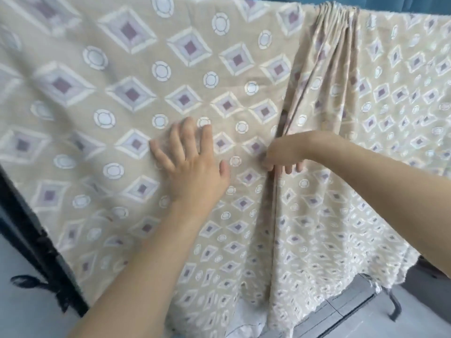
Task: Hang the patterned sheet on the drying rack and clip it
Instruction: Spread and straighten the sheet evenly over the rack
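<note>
Directly ahead of both hands hangs the patterned sheet, already draped over the top of the drying rack — the rail itself is hidden under the cloth, and only a dark foot of the rack shows at lower right.

Left hand: flat against the cloth, fingers straight and spread, palm pressing the smooth broad panel. It holds nothing.

Right hand: just beside the left, to its right, fingers curled down onto the edge of a bunched fold. It appears to pinch that fold, though the fingertips are partly hidden by cloth.

Governing relation: the fold runs from a tight gather at the top edge, above and to the right of the right hand, down past that hand toward the floor. Its long axis is near vertical, leaning slightly. The smooth panel lies left of it, a looser panel right of it. The right hand is on the fold; the left hand is a little apart, acting as an anchor.

Judgement: the sheet is hung but not spread — the gather has yet to be drawn out sideways along the rail. No clip is visible, so clipping looks not yet done. A sharp pull could drag the cloth off the rail.
</note>
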Tool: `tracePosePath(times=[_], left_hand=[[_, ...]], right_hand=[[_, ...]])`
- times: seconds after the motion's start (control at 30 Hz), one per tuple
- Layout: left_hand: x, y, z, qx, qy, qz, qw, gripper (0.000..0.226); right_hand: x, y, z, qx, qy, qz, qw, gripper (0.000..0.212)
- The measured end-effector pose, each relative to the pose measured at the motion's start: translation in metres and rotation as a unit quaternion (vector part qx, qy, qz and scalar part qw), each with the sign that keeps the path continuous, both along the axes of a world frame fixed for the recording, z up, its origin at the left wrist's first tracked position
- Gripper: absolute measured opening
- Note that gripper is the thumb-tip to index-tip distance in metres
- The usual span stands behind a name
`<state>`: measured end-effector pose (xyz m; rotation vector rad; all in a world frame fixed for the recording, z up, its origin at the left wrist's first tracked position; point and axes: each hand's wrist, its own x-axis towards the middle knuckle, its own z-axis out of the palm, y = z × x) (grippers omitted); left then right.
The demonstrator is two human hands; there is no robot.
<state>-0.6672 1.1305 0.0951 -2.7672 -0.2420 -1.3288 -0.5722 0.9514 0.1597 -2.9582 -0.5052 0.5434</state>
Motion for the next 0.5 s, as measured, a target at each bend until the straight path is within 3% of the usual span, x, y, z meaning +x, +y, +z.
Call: tracePosePath(times=[0.07, 0.2, 0.37, 0.5], left_hand=[[-0.015, 0.021, -0.039, -0.036, -0.008, 0.028, 0.999, 0.072], [-0.045, 0.061, -0.095, -0.103, -0.021, 0.093, 0.99, 0.072], [-0.074, 0.087, -0.119, -0.159, -0.071, 0.147, 0.974, 0.074], [-0.086, 0.097, -0.12, -0.2, -0.16, 0.158, 0.954, 0.073]], right_hand=[[-0.014, 0.027, -0.028, -0.022, 0.021, 0.071, 0.997, 0.023], [-0.033, 0.069, -0.072, 0.061, -0.056, 0.112, 0.99, 0.034], [-0.046, 0.101, -0.106, 0.097, -0.037, 0.135, 0.985, 0.046], [-0.052, 0.112, -0.122, 0.107, -0.044, 0.153, 0.981, 0.041]])
